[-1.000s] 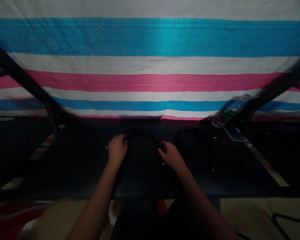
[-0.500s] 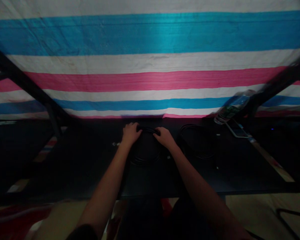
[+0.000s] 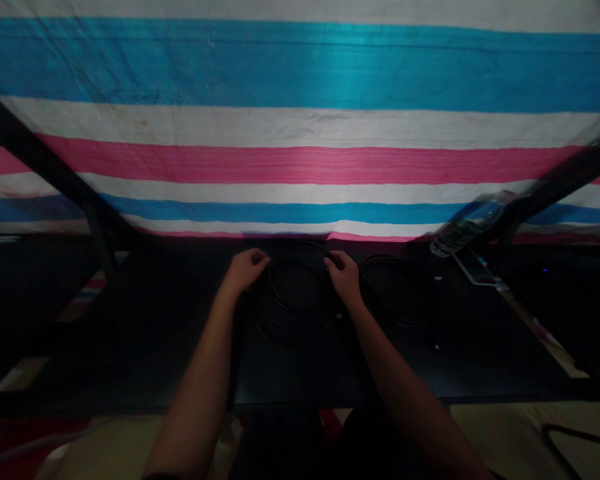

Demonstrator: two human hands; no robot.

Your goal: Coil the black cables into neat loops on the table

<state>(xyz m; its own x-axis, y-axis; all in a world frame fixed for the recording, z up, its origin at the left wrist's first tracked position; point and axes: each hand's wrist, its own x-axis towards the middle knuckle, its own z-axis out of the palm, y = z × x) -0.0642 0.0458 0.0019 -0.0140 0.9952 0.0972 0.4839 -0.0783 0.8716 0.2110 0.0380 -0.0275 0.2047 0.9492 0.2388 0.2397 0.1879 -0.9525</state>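
A coil of black cable (image 3: 296,313) lies on a dark table (image 3: 190,347) in front of me. My left hand (image 3: 247,268) is closed on the coil's upper left part. My right hand (image 3: 345,275) is closed on its upper right part. Both hands sit at the far side of the coil, near a striped blue, white and pink cloth (image 3: 300,127) that hangs behind the table. A second black cable coil (image 3: 396,293) rests flat just right of my right hand, untouched.
A plastic water bottle (image 3: 467,225) lies tilted at the table's back right, beside a phone-like flat object (image 3: 475,268). Dark slanted frame bars (image 3: 50,173) stand at left and right. The table's front edge is close to my body.
My hands, which were close together on the coil's far edge half a second ago, have spread apart to its upper left and upper right. The coil looks wider and looser now.
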